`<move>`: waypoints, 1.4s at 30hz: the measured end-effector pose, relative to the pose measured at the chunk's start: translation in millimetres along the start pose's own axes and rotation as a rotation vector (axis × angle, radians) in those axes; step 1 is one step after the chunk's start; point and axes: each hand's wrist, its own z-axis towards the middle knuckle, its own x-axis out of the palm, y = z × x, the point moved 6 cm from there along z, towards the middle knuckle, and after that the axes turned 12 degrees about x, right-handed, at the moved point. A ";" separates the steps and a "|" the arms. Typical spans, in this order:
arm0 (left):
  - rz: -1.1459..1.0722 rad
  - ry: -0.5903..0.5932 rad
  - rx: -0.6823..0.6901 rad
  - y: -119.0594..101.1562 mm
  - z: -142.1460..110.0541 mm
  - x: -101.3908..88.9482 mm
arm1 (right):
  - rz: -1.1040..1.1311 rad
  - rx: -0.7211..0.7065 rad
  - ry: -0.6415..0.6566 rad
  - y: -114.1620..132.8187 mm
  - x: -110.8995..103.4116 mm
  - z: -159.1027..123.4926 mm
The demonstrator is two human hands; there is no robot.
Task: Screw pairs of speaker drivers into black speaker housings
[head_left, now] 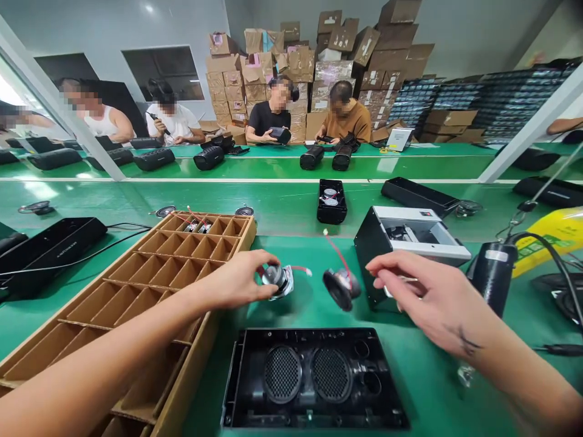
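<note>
My left hand [248, 276] is closed around a small speaker driver [279, 279] with a silver magnet and a red wire, above the green bench. To its right, another speaker driver [339, 290] with a black rim is tilted and slightly blurred, its red wire sticking up; I cannot tell whether it touches the bench. My right hand [419, 294] is beside that driver, fingers apart and holding nothing visible, in front of the screw feeder box [368, 261]. Nearest me lies a black speaker housing [359, 419], inside up, with two round mesh grilles.
At left stands a divided cardboard tray [150, 261] with a couple of drivers in its far cells. An electric screwdriver [494, 279] hangs at right by a yellow bag [553, 240]. A black housing with drivers [331, 200] sits farther back. Several people work across the line.
</note>
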 end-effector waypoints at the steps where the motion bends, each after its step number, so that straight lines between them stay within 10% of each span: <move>1: -0.045 -0.025 -0.035 2.3 -3.1 -1.8 | 0.008 -0.024 0.023 3.5 4.5 -0.6; 8: -0.330 -0.061 -0.242 11.6 -26.0 19.5 | -0.083 -0.061 0.235 18.0 53.4 17.4; 16: -0.676 -0.141 -0.259 5.4 -38.4 35.6 | -0.441 0.144 0.304 14.4 38.0 39.8; 26: -0.784 -0.205 -0.259 10.3 -45.1 50.2 | -0.690 0.214 0.683 30.1 68.8 77.4; 42: -0.858 -0.406 -0.260 17.6 -40.5 45.4 | -0.533 0.086 0.072 14.3 87.1 70.7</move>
